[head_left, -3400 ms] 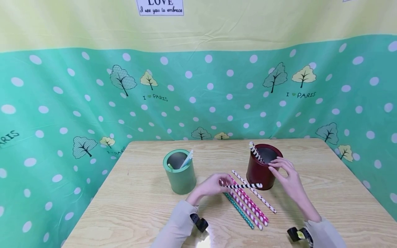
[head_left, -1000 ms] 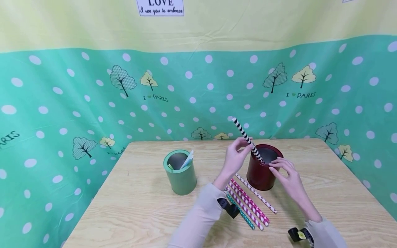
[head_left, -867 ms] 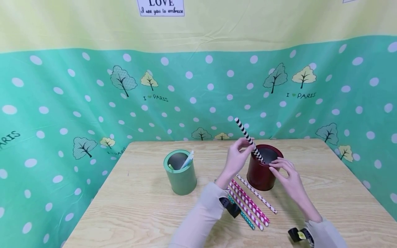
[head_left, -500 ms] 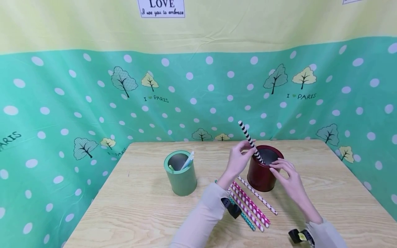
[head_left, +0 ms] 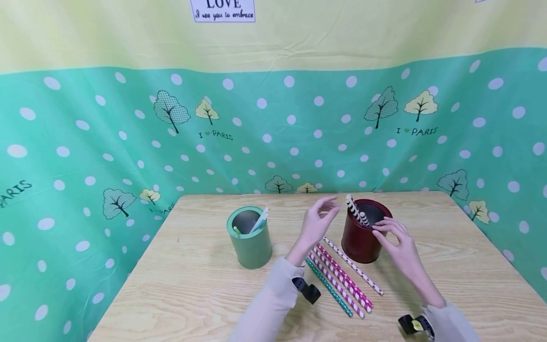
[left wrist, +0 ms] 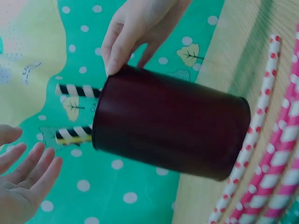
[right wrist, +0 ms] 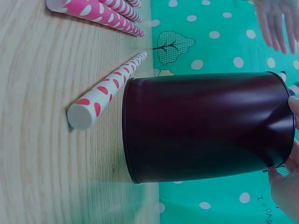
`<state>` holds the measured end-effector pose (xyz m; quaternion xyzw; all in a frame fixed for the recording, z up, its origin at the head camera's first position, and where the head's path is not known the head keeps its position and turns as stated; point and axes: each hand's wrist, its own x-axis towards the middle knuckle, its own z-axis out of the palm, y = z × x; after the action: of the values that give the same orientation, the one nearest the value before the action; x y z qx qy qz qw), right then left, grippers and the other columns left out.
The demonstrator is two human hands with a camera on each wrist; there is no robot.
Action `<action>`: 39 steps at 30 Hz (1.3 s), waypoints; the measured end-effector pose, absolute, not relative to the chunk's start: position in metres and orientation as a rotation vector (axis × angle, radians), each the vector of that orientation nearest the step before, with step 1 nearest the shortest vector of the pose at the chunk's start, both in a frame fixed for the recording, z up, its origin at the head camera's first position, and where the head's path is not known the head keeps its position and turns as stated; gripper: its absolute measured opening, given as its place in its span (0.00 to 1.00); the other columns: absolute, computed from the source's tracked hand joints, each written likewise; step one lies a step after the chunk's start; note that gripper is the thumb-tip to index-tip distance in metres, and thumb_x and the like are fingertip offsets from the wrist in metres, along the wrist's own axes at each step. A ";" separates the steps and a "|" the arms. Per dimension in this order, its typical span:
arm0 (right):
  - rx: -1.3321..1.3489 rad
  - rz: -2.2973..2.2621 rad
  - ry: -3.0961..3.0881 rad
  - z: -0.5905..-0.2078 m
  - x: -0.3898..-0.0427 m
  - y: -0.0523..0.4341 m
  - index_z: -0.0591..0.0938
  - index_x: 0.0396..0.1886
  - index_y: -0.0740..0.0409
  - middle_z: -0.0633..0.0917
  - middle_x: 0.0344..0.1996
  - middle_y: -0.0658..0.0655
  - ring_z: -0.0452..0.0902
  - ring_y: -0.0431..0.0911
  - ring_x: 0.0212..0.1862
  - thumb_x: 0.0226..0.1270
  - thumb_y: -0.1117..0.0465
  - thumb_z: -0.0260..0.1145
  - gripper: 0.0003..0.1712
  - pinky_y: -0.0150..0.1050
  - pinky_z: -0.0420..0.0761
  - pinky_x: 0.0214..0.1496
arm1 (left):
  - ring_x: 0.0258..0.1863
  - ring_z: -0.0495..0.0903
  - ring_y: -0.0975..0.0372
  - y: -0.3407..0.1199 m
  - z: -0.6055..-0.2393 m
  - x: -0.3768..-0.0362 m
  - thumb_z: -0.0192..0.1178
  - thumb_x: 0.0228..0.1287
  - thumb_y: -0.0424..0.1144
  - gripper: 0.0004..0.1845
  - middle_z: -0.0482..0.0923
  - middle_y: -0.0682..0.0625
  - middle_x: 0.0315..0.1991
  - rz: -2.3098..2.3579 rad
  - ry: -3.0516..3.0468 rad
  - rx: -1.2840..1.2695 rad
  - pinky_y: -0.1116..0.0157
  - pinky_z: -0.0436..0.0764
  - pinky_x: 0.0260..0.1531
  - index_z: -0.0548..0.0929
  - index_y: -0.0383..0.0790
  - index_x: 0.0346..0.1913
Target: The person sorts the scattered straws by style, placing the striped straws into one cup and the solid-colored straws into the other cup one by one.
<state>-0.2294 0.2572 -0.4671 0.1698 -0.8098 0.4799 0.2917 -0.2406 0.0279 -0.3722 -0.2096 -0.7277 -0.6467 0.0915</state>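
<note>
Left hand [head_left: 315,223] hangs open at frame centre, fingers relaxed and holding nothing, just left of the dark red cup [head_left: 365,231]. Right hand [head_left: 399,247] rests its curled fingertips on the cup's near right rim; whether it grips or merely steadies cannot be told.

Step in hand, as judged: loose straws are going into the red cup, one black-and-white striped straw apparently just released. The next move would call for the free hand to drop to the straws on the table [head_left: 205,285] at lower centre and pinch one cleanly without scattering its neighbours, while the rim stays steadied.

Count:
- Cups: two, the red one and a green cup [head_left: 249,236] to its left, well apart.
- Black-and-white straws [head_left: 355,212] in the red cup: two, leaning at its left rim.
- Straws on the table [head_left: 342,278]: four, one white with red dots, two pink striped, one teal.
- Items in the green cup: at least two, pale, too small to identify.
</note>
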 end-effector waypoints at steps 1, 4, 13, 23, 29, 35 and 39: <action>0.468 1.285 -2.145 -0.476 -0.235 0.261 0.82 0.38 0.54 0.78 0.42 0.52 0.61 0.43 0.58 0.56 0.64 0.64 0.09 0.31 0.53 0.62 | 0.40 0.77 0.57 0.024 -0.371 -0.237 0.55 0.58 0.32 0.16 0.78 0.41 0.40 -1.907 -2.183 -0.629 0.72 0.75 0.40 0.74 0.32 0.50; 0.468 1.234 -2.138 -0.495 -0.247 0.271 0.82 0.39 0.48 0.78 0.43 0.47 0.60 0.39 0.59 0.56 0.63 0.64 0.10 0.28 0.52 0.62 | 0.41 0.77 0.54 0.013 -0.367 -0.225 0.54 0.59 0.31 0.15 0.78 0.39 0.41 -1.872 -2.259 -0.667 0.72 0.75 0.39 0.74 0.29 0.48; 0.458 1.286 -2.172 -0.431 -0.206 0.239 0.81 0.36 0.62 0.79 0.39 0.57 0.62 0.40 0.56 0.56 0.67 0.63 0.07 0.27 0.54 0.59 | 0.39 0.77 0.53 -0.014 -0.374 -0.209 0.53 0.60 0.33 0.13 0.78 0.40 0.42 -1.768 -2.503 -0.723 0.72 0.74 0.38 0.77 0.30 0.46; 0.413 1.247 -2.166 -0.513 -0.260 0.278 0.82 0.40 0.49 0.78 0.44 0.50 0.60 0.43 0.60 0.55 0.65 0.64 0.12 0.31 0.50 0.63 | 0.38 0.77 0.52 -0.027 -0.387 -0.207 0.53 0.60 0.32 0.12 0.77 0.39 0.44 -1.763 -2.572 -0.777 0.72 0.74 0.36 0.77 0.30 0.46; 0.442 1.223 -2.160 -0.501 -0.253 0.274 0.81 0.40 0.45 0.78 0.43 0.47 0.60 0.41 0.59 0.54 0.60 0.65 0.11 0.30 0.52 0.62 | 0.39 0.76 0.56 -0.032 -0.409 -0.218 0.55 0.59 0.33 0.12 0.79 0.44 0.40 -1.682 -2.666 -0.810 0.71 0.74 0.37 0.78 0.33 0.45; 0.463 1.290 -2.164 -0.474 -0.235 0.262 0.82 0.39 0.52 0.78 0.43 0.51 0.59 0.44 0.60 0.56 0.61 0.64 0.10 0.35 0.50 0.65 | 0.38 0.75 0.63 -0.037 -0.428 -0.229 0.57 0.57 0.36 0.12 0.79 0.49 0.38 -1.561 -2.797 -0.930 0.73 0.74 0.38 0.79 0.37 0.44; 0.451 1.289 -2.166 -0.487 -0.243 0.267 0.82 0.40 0.53 0.78 0.43 0.51 0.59 0.44 0.60 0.57 0.64 0.63 0.10 0.37 0.48 0.65 | 0.37 0.75 0.66 -0.040 -0.432 -0.232 0.58 0.56 0.34 0.12 0.79 0.49 0.37 -1.501 -2.868 -1.042 0.73 0.73 0.38 0.79 0.35 0.44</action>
<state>-0.2428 0.2673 -0.4871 0.1686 -0.8106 0.4823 0.2863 -0.2316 -0.0400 -0.4325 -0.3038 -0.8364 -0.4376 -0.1289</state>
